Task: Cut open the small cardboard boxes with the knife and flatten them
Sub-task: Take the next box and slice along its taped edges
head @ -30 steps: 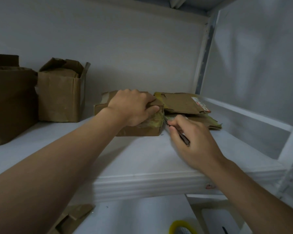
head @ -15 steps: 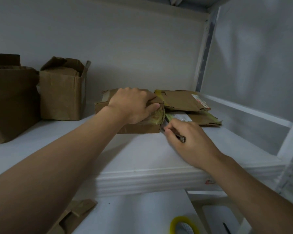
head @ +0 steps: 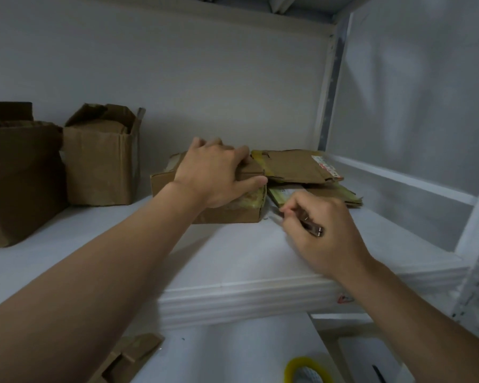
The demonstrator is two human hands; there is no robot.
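Around: two open brown cartons (head: 100, 158) stood left on white shelf (head: 233, 252); flattened cardboard (head: 296, 167) lay right.
Left hand (head: 216, 175): fingers spread flat, pressing small box (head: 227, 211).
Right hand (head: 324, 230): fingers closed around metal knife (head: 311, 227).

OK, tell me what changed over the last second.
The right hand drew the knife back from the small box's taped right end toward the shelf's front edge. The left hand stayed pressed on the box; the flattened cardboard and the open boxes did not move.
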